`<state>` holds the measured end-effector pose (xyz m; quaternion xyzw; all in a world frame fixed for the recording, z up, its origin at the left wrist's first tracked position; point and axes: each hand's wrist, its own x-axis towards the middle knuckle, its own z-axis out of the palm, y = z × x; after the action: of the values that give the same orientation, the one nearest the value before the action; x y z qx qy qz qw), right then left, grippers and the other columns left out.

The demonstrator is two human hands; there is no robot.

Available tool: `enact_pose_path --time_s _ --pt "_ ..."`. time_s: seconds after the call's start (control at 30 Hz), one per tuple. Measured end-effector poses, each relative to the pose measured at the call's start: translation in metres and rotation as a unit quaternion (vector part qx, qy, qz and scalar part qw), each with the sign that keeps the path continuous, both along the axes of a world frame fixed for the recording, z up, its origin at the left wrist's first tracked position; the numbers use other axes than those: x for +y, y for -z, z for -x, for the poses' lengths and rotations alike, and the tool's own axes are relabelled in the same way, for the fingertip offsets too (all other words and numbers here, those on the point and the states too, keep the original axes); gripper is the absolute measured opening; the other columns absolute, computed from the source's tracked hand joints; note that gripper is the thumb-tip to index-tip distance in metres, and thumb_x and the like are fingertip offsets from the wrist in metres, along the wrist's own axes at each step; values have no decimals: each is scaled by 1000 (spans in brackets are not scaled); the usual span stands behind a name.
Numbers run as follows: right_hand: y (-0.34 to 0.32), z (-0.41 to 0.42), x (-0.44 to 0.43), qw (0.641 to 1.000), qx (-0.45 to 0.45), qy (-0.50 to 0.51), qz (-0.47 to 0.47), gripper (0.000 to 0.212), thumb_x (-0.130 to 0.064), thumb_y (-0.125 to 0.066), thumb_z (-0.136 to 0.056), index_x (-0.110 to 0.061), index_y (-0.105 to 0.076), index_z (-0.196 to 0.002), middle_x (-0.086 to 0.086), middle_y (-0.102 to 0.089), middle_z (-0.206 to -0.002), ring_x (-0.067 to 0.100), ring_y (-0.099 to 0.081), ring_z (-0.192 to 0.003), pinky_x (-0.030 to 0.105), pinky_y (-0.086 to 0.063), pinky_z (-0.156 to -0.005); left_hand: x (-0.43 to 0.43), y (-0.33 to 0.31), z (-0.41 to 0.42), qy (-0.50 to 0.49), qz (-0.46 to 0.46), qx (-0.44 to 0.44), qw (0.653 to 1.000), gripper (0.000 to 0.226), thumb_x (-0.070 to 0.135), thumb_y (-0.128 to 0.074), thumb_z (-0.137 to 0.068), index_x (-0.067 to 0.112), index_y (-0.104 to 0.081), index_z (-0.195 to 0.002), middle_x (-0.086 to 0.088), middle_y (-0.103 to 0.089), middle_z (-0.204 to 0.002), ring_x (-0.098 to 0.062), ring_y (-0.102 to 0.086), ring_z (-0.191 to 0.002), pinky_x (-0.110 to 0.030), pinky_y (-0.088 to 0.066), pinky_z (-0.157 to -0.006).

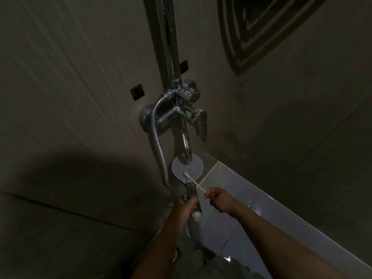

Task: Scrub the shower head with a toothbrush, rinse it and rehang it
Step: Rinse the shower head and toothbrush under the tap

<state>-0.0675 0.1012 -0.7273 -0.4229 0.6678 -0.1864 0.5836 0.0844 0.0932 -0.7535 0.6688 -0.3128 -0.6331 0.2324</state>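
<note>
The hand shower head (193,167) faces me, its round grey spray plate low in the middle of the view under the spout. My left hand (185,208) grips its chrome handle from below. My right hand (218,199) pinches the end of a white toothbrush (196,183), and the brush tip rests on the lower part of the spray plate. A ribbed metal hose (156,137) loops from the mixer down to the handle.
The chrome mixer with its lever (199,121) and curved spout (187,146) hangs just above the shower head. A vertical riser pipe (171,47) runs up the tiled wall. A tiled ledge (261,198) slants away to the right. The room is dim.
</note>
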Motion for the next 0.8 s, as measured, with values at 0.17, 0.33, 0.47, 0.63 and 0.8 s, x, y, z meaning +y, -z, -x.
enact_pose_path --time_s 0.17,0.33,0.47,0.63,0.8 --pt "-4 14 0 993 72 82 50 20 -1 -38 -97 -4 -55 -87 11 -50 -82 14 -42 -64 19 -31 -54 5 4 -1 -19 -11 1 1000 21 19 -72 -80 17 -58 -65 -3 -59 -65 -21 -55 -65 -34 -46 -70" --pt "-9 8 8 992 33 116 34 22 -5 -35 -99 -6 -51 -84 2 -40 -62 9 -32 -51 14 -25 -43 3 4 2 -9 5 -12 1000 14 23 -72 -79 13 -65 -72 -6 -65 -71 -21 -60 -70 -29 -49 -65" --pt "-12 10 27 997 -44 66 -9 21 -10 -34 -101 -8 -51 -90 4 -36 -61 12 -26 -49 22 -21 -45 3 5 4 -22 -17 8 1000 11 20 -72 -78 10 -67 -80 -13 -69 -84 -28 -65 -82 -41 -55 -81" --pt "-1 26 32 982 9 187 14 22 -6 -33 -99 -6 -50 -85 5 -38 -61 12 -30 -50 18 -25 -42 8 10 6 -32 1 -2 999 10 17 -74 -77 10 -67 -74 -9 -67 -72 -23 -61 -70 -33 -49 -65" --pt "10 35 41 977 26 212 28 28 -11 -32 -100 -10 -52 -82 4 -44 -65 13 -36 -55 21 -29 -48 6 8 8 -34 -10 -10 999 10 13 -73 -77 7 -67 -73 3 -64 -55 -4 -57 -43 -15 -43 -41"
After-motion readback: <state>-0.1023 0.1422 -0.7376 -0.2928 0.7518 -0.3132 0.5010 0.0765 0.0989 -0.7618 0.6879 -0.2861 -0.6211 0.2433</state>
